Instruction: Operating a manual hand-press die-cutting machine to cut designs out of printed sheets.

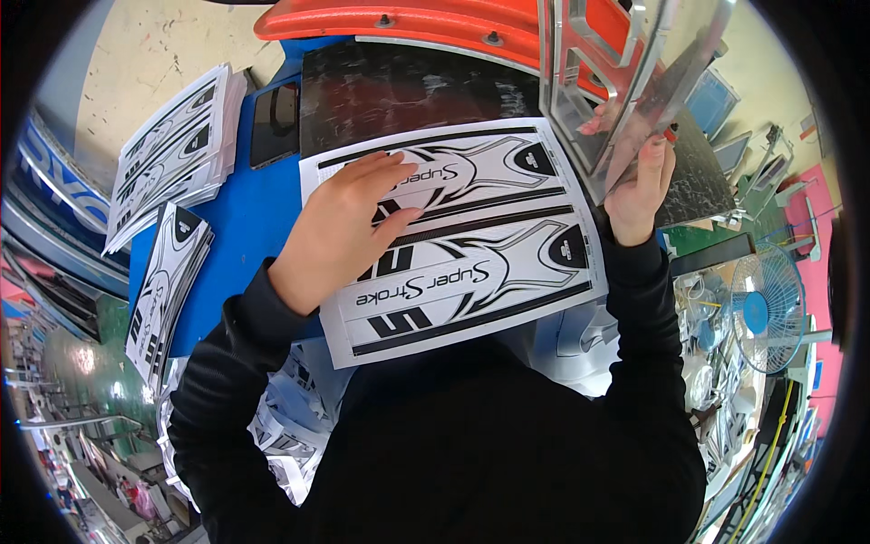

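A white printed sheet (pixel 494 313) with two black-and-grey patterns lies in front of me, its near edge overhanging toward my body. My left hand (pixel 349 213) is over its left half, fingers bent slightly and thumb apart, holding nothing. Whether the fingertips press on the paper, I cannot tell. At the right, my right hand (pixel 639 186) grips a clear frame with metal edges and cut-out shapes (pixel 589 77). It stands tilted up on edge beside the sheet's far right corner. Some fingers show through its clear part, with the thumb on the near side.
Beneath the sheet is a dark marbled board (pixel 408 86) on a blue table (pixel 245 218). An orange machine part (pixel 435 23) crosses behind. Left are a phone (pixel 275 122), a stack of printed sheets (pixel 172 154) and cut printed strips (pixel 168 290). A fan (pixel 766 308) stands right; paper scraps (pixel 294 417) lie below.
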`<action>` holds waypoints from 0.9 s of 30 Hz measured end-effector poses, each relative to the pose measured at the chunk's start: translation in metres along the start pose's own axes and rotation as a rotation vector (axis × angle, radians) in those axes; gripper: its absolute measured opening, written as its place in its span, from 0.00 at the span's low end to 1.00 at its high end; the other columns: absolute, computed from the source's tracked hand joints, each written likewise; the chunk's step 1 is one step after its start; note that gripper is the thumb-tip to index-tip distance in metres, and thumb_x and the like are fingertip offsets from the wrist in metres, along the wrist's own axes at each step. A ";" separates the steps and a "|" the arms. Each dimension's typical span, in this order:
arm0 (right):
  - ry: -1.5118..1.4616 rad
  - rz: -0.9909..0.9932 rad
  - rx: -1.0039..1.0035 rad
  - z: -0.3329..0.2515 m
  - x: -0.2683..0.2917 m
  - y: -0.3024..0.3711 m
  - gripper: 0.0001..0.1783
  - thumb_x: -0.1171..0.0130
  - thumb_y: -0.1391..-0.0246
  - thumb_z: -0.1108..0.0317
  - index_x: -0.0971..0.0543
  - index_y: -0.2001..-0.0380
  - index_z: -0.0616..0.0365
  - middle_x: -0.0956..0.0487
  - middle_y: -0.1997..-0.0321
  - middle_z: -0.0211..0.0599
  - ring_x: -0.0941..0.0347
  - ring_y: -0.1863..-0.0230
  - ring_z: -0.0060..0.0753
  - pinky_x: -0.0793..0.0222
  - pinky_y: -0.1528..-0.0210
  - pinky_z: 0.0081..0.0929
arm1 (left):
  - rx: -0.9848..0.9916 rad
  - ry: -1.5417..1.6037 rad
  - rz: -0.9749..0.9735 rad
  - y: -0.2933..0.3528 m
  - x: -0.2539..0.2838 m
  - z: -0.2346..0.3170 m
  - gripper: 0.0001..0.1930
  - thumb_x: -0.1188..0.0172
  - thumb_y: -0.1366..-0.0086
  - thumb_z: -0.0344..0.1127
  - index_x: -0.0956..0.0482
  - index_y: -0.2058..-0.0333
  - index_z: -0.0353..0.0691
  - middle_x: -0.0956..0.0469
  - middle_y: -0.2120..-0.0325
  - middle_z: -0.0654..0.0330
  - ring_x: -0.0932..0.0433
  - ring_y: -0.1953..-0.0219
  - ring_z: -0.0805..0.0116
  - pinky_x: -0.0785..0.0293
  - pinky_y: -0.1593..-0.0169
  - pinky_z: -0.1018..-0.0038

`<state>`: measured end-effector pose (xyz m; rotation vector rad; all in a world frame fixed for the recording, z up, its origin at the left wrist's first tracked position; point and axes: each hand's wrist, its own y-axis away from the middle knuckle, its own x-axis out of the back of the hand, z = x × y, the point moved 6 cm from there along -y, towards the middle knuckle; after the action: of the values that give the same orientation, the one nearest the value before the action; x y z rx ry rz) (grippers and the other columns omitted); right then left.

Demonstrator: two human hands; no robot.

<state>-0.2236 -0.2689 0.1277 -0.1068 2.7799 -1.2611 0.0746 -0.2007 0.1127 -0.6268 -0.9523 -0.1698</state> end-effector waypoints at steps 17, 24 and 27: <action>0.014 -0.031 0.031 0.010 0.005 0.021 0.35 0.53 0.30 0.43 0.22 0.50 0.72 0.18 0.54 0.45 0.21 0.57 0.31 0.27 0.51 0.29 | -0.228 -0.360 -0.112 -0.022 -0.023 0.000 0.16 0.37 0.40 0.26 0.23 0.52 0.41 0.17 0.65 0.50 0.15 0.61 0.54 0.20 0.63 0.63; -0.036 -0.048 0.034 0.014 0.003 0.016 0.34 0.54 0.29 0.45 0.22 0.51 0.72 0.18 0.54 0.46 0.21 0.57 0.32 0.26 0.50 0.31 | 0.028 -0.143 0.305 -0.037 0.047 -0.057 0.08 0.42 0.32 0.28 0.22 0.56 0.35 0.20 0.73 0.50 0.23 0.77 0.61 0.27 0.70 0.70; -0.052 -0.024 0.055 0.016 0.013 0.019 0.33 0.55 0.28 0.45 0.23 0.51 0.73 0.18 0.53 0.48 0.20 0.56 0.36 0.25 0.50 0.33 | -0.067 -0.216 0.434 -0.022 0.069 -0.015 0.09 0.42 0.30 0.29 0.20 0.53 0.40 0.19 0.71 0.53 0.23 0.79 0.64 0.27 0.71 0.72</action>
<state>-0.2350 -0.2697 0.1024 -0.1665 2.7060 -1.3197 0.1166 -0.2181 0.1712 -0.9109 -0.9974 0.2579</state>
